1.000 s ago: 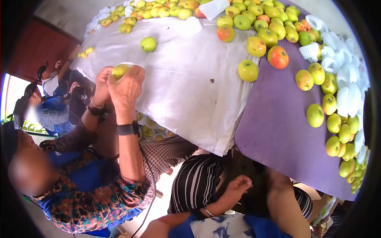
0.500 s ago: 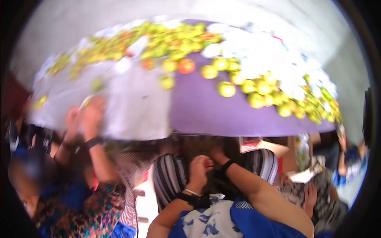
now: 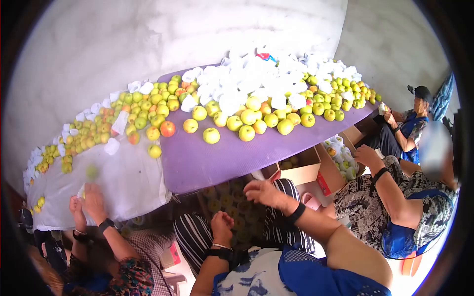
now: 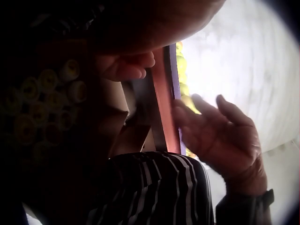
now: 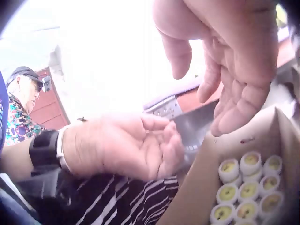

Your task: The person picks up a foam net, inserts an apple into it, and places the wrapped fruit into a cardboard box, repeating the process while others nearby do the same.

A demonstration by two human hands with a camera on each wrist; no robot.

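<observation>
My left hand hovers over my striped lap with its fingers loosely curled and nothing in it; the same hand shows an empty palm in the right wrist view. My right hand is raised a little higher and further right, fingers relaxed and spread, also empty, and in the right wrist view it hangs above a cardboard box of foam-wrapped apples. That box sits in shadow under the purple table, just beyond both hands.
Loose green and yellow apples and white foam nets cover the table. A person on my left works at the white cloth. Two more people sit on my right beside open boxes.
The head view has swung from the left neighbour's hands to the whole table. My two hands have come up in front of my lap, the right one opening out.
</observation>
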